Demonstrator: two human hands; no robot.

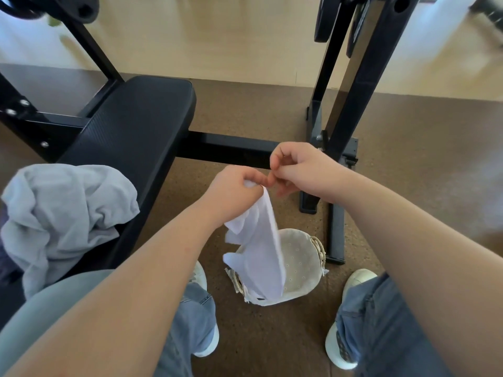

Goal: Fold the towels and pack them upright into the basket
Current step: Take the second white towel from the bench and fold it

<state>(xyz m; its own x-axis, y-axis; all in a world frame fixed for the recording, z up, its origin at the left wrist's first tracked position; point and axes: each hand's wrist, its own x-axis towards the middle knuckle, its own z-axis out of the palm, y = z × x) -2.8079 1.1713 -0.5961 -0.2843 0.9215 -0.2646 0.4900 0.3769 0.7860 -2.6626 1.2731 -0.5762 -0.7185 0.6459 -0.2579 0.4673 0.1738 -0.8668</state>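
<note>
Both hands, left (236, 190) clenching, right (296, 170) pinching, hold a white towel (261, 257) over the lined basket (299, 268).

Brown speckled floor (408, 164), carrying a lined woven basket (299, 268) set between two pale shoes (356, 278). Just left of the basket, a black padded bench (141, 123), with a crumpled grey towel (62, 213) lying on its near end. Beyond the basket, black metal frame legs (336, 227) resting on the floor.
</note>
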